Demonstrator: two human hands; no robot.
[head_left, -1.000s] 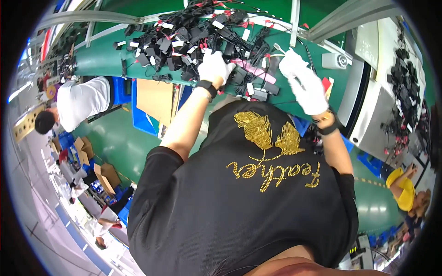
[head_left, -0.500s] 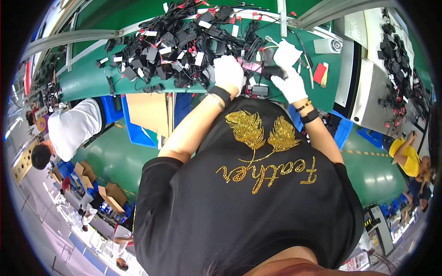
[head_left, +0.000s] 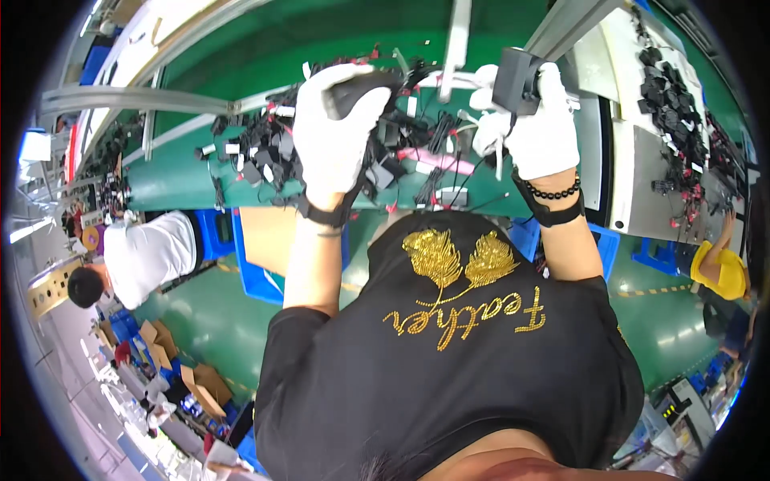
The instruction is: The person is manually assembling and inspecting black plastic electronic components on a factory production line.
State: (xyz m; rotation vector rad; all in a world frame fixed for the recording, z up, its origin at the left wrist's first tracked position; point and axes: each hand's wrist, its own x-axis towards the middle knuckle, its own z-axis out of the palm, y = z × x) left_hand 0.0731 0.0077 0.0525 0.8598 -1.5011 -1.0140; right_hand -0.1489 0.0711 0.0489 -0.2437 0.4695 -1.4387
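Observation:
My left hand [head_left: 333,132], in a white glove, is raised above the bench with its fingers curled round a black object [head_left: 357,94]. Blur and the glove hide what kind of object that is. Farther right, my white-gloved right hand [head_left: 541,132] holds up a black boxy power adapter [head_left: 516,80]. Thin cable hangs by its fingers. Below and between the hands lies a heap of black adapters and coiled cables [head_left: 269,148] with white labels and red tips. A pink strip [head_left: 437,160] and a grey-black box [head_left: 453,196] lie near the bench's front edge.
The green bench [head_left: 172,184] has metal frame bars [head_left: 144,99] above it. More black adapters [head_left: 670,100] cover a surface at the right. A blue bin [head_left: 258,268] with cardboard stands below. People in white [head_left: 152,252] and yellow [head_left: 722,268] are at the sides.
Both hands have risen from the heap and moved apart, left hand leftward and right hand rightward. A black adapter now shows plainly in the right hand, and a black object in the left.

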